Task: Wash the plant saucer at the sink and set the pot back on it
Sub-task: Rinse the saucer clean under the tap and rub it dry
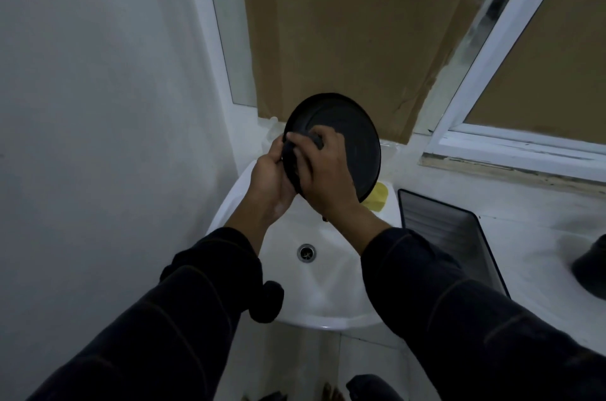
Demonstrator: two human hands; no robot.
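Note:
I hold a round black plant saucer point(351, 135) tilted up on edge above the white sink point(328, 276). My left hand point(273, 177) grips its left rim from behind. My right hand point(323, 167) presses a dark scrubbing pad point(317, 139) flat against the saucer's inner face. The drain point(306, 252) lies below both hands. A dark rounded pot point(590, 266) stands on the counter at the far right edge, mostly cut off by the frame.
A yellow sponge point(377, 196) lies on the sink's back right corner, partly behind the saucer. A black ribbed tray point(449, 236) sits on the white counter right of the sink. A cardboard box point(344, 39) leans against the window behind. A white wall closes off the left.

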